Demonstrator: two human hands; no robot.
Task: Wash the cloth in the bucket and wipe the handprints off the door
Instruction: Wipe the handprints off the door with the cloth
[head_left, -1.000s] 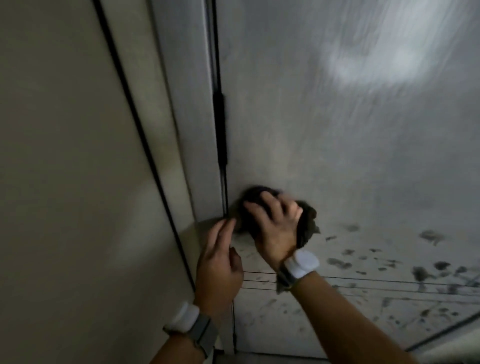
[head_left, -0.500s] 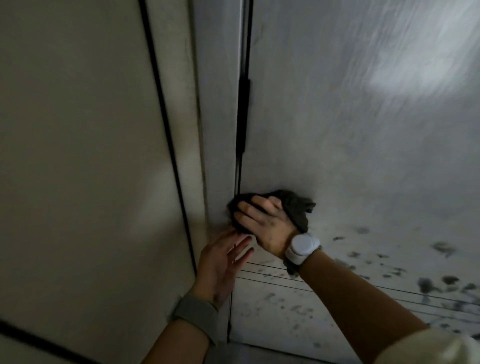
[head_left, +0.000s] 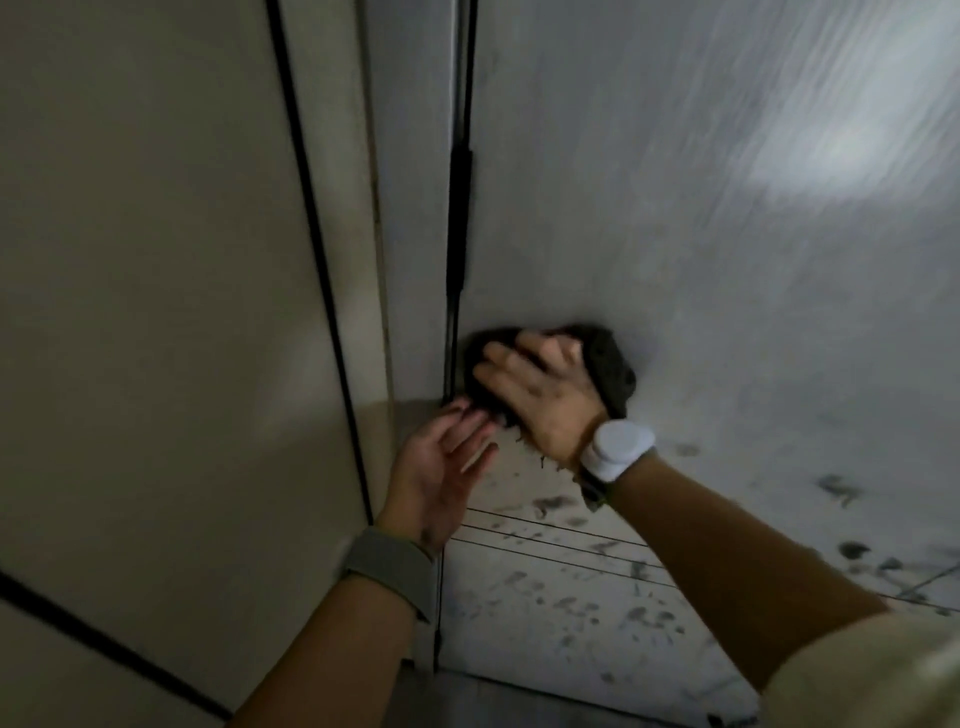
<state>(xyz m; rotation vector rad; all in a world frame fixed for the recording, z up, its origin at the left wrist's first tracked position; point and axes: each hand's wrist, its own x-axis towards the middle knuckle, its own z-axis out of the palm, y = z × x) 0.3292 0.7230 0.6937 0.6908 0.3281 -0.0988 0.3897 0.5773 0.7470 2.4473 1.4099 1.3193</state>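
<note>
A dark, crumpled cloth (head_left: 612, 366) is pressed against the grey door (head_left: 675, 234) close to its hinged left edge. My right hand (head_left: 540, 395) lies over the cloth and holds it to the door, fingers spread and curled into the fabric. Just below and left of it, my left hand (head_left: 441, 467) has its fingers straight, the tips touching the door's edge under the cloth. Dark smudged handprints (head_left: 571, 597) cover the lower part of the door beneath both hands. No bucket is in view.
A black hinge (head_left: 460, 218) runs along the gap between door and frame (head_left: 410, 208). To the left stands a beige wall panel (head_left: 156, 312) with black seams. More smudges (head_left: 841, 491) mark the door's lower right.
My right hand has slid the cloth slightly along the door near the hinge edge. My left hand opened from a loose curl and now touches just under the cloth. The view shifted right.
</note>
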